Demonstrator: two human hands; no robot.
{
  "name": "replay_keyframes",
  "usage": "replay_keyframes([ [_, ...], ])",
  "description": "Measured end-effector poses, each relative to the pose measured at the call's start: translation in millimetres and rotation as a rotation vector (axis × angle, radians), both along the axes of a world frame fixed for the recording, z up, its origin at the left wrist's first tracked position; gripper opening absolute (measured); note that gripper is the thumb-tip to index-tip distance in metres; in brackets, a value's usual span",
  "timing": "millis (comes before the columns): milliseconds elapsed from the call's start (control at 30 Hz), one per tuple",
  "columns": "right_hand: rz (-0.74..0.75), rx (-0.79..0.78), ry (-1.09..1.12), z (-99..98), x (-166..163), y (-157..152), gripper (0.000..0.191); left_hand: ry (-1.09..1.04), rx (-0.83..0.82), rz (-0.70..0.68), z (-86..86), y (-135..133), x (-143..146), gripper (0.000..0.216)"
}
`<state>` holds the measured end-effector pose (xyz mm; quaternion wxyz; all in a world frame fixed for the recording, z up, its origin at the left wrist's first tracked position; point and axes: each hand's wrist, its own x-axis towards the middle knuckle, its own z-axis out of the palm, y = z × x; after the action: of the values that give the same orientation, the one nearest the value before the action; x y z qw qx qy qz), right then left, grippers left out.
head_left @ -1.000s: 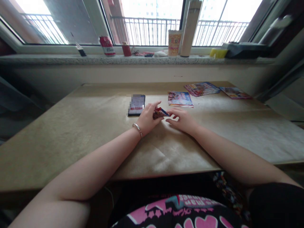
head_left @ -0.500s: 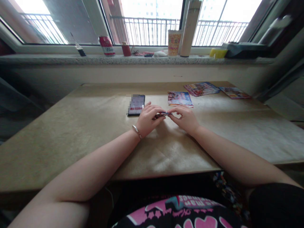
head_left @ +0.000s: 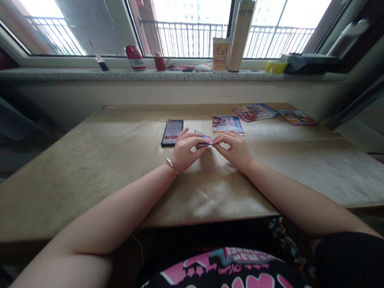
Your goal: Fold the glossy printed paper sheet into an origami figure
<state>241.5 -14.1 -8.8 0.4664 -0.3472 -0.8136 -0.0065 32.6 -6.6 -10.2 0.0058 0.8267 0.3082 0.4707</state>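
Pinching a small coloured paper (head_left: 204,139) between them, the left hand (head_left: 186,150) and the right hand (head_left: 235,150) meet over the middle of the bench (head_left: 90,168). The fingertips of both are closed on its edges. The paper is held just above the brown surface, roughly level, with one corner pointing away from the person. A silver bracelet (head_left: 171,164) sits on the left wrist. A phone (head_left: 172,132) lies flat with its screen lit, just beyond the left hand. A colourful picture sheet (head_left: 227,124) lies near the right hand, farther back. Two more printed sheets (head_left: 255,112) lie toward the far right corner. On the window sill (head_left: 60,75) behind stand a red can (head_left: 135,58), a patterned cup (head_left: 220,53) and a tall flask (head_left: 240,36).
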Motion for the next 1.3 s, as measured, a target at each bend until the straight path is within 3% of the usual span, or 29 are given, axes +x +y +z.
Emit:
replay_keyframes([
  [467,0.016,-0.031,-0.011,1.5,2.2,-1.6,0.004,-0.009,-0.124,0.018,5.5,-5.1,-1.5,0.009],
  [1000,0.019,-0.041,-0.022,1.8,2.6,-1.3,0.008,0.042,-0.064,0.007,4.1,-2.7,-4.1,0.014],
  [1300,0.0,-0.074,0.031,0.0,5.4,0.0,0.005,0.07,-0.155,-0.058,5.7,-2.5,-6.7,0.025],
])
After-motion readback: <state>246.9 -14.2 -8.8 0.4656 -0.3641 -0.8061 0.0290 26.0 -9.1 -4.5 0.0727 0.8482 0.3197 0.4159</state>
